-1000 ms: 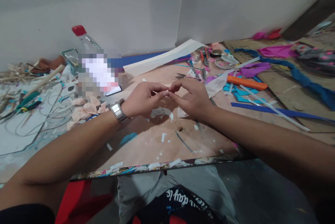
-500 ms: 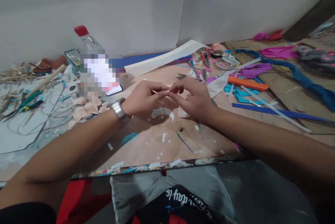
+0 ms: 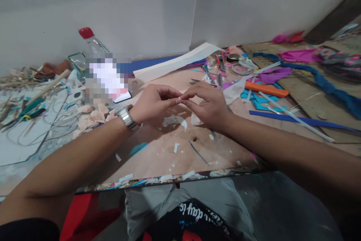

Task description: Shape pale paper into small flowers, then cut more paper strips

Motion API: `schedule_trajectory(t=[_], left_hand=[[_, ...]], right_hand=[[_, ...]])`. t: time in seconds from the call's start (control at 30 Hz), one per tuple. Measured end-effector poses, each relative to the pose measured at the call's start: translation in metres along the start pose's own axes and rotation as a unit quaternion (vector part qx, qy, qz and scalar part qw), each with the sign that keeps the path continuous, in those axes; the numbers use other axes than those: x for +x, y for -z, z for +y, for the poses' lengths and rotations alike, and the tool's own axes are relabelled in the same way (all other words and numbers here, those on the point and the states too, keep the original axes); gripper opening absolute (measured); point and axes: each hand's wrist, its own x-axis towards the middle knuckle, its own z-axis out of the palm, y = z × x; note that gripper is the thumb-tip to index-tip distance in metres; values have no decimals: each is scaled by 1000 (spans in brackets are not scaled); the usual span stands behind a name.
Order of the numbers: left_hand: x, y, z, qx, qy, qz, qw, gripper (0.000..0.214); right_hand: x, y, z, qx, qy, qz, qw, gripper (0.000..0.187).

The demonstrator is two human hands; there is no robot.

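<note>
Both forearms slanted inward over the counter, one from the lower left, one from the right. The left hand, a watch at its wrist, met the right hand fingertip to fingertip, fingers bent and thumbs stretched inward. Each grip was pinched at the tips; whether anything sat between them was too small to make out. A pale scrap lay just below the right hand, partly hidden by it.

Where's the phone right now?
In the head view, the phone is left of centre, beyond the left hand and silver watch, in front of the red-capped bottle.
</note>
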Motion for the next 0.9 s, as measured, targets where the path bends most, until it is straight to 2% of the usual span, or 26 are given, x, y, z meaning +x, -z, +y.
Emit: schedule_trajectory(t=[0.47,0.9], left_hand=[[-1,-1,-1,3,9,3,1000,33],[-3,-1,3,-8,0,11,1000,30]], right_hand=[[-1,-1,2,15,-23,-25,999,7],[-3,-3,-1,2,-17,-6,1000,9]])
